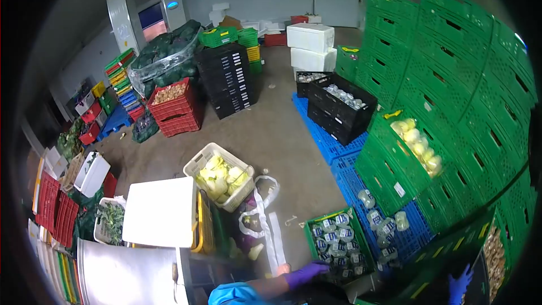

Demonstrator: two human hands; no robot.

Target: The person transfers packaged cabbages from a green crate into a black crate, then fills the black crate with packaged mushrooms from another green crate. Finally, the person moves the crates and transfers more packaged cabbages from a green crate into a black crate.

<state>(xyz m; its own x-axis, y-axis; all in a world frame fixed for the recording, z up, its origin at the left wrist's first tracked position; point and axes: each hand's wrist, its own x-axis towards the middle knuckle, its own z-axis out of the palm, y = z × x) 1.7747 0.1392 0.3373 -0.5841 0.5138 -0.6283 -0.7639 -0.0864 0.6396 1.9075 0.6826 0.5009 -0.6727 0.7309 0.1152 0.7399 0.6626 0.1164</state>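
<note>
My left hand (307,274), in a purple glove, reaches out from a blue sleeve (234,293) at the bottom middle. Its fingers look stretched out with nothing visible in them, beside the near-left edge of a green crate (311,244). Labelled clear plastic packs (339,234) fill that crate. My right hand (460,284), also gloved in purple, is at the lower right with fingers spread, over the dark interior of a tilted green crate (440,260). Nothing shows in its grasp. Part of that crate lies in shadow.
More clear packs (387,229) lie loose on a blue pallet (415,217). Tall stacks of green crates (446,62) line the right side. A cream basket (195,161) of cabbage leaves stands left of a white strap (262,214). A metal surface (127,271) is lower left.
</note>
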